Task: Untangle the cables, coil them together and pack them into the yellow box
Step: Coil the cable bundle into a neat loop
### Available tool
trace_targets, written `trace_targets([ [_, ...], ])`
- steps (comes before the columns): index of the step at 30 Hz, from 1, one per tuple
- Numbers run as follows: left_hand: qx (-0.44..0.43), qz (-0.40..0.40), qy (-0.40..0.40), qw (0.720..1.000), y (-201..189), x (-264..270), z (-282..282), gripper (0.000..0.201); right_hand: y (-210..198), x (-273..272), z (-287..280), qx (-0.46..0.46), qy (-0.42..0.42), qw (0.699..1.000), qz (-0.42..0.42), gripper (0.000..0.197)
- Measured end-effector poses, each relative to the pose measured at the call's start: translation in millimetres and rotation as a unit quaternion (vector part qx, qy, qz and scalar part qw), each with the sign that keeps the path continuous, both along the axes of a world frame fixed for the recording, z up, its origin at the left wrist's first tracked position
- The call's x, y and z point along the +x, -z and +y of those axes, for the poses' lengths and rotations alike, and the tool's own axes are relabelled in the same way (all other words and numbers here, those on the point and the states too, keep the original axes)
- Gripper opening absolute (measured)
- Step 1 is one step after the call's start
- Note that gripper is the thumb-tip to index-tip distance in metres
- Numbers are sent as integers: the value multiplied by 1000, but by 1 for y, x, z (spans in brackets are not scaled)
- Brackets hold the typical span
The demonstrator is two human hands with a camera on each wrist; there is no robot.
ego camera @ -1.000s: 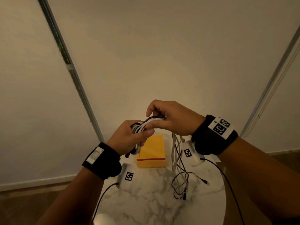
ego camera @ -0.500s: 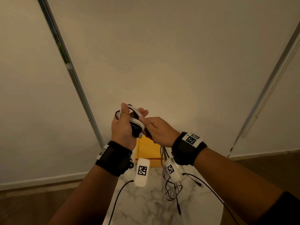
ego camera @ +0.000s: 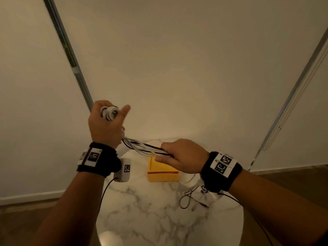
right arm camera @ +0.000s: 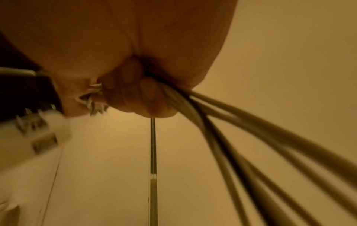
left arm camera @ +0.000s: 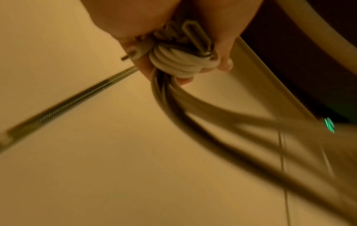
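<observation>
My left hand (ego camera: 104, 123) is raised above the table and grips a coil of white and black cables (ego camera: 109, 112); the left wrist view shows the white turns (left arm camera: 179, 62) wrapped round its fingers, with connectors sticking out. A taut bundle of the cables (ego camera: 145, 148) runs down and right from that hand to my right hand (ego camera: 181, 157), which grips the strands in a fist (right arm camera: 146, 94). The yellow box (ego camera: 162, 171) lies on the table just below the right hand, partly hidden by it. Loose cable ends (ego camera: 190, 197) trail on the table under my right wrist.
A round white marble table (ego camera: 159, 215) stands against a plain wall. Thin black leads run from both wrist cameras down past the table edges. Wooden floor shows at both sides. Metal window rails slant up at left and right.
My left hand has risen and moved left with the coil. My right hand has pulled away to the right and down, stretching the cable bundle tight between the hands.
</observation>
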State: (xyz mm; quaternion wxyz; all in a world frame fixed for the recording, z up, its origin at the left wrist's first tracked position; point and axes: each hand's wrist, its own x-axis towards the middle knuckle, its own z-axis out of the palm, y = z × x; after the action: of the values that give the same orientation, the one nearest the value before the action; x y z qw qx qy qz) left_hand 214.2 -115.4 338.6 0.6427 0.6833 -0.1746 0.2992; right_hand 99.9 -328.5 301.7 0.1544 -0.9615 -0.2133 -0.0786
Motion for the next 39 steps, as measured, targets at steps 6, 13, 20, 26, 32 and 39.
trace_targets([
  [6,233,-53,27,971,18,-9,-10,46,-65,-3,-12,-80,-37,990,-107,41],
  [13,167,143,384,897,29,-23,-25,9,-90,4,-29,58,-32,996,-56,35],
  [20,118,214,465,851,42,-49,-38,23,-82,10,-32,143,-17,989,-28,31],
  [26,-129,287,386,867,33,-48,-56,16,-65,32,-25,283,55,956,-46,33],
  [32,-327,339,394,789,7,-53,-65,54,-16,41,-2,321,124,938,30,37],
  [39,-354,371,344,786,19,-44,-63,43,-6,27,17,109,69,991,27,32],
])
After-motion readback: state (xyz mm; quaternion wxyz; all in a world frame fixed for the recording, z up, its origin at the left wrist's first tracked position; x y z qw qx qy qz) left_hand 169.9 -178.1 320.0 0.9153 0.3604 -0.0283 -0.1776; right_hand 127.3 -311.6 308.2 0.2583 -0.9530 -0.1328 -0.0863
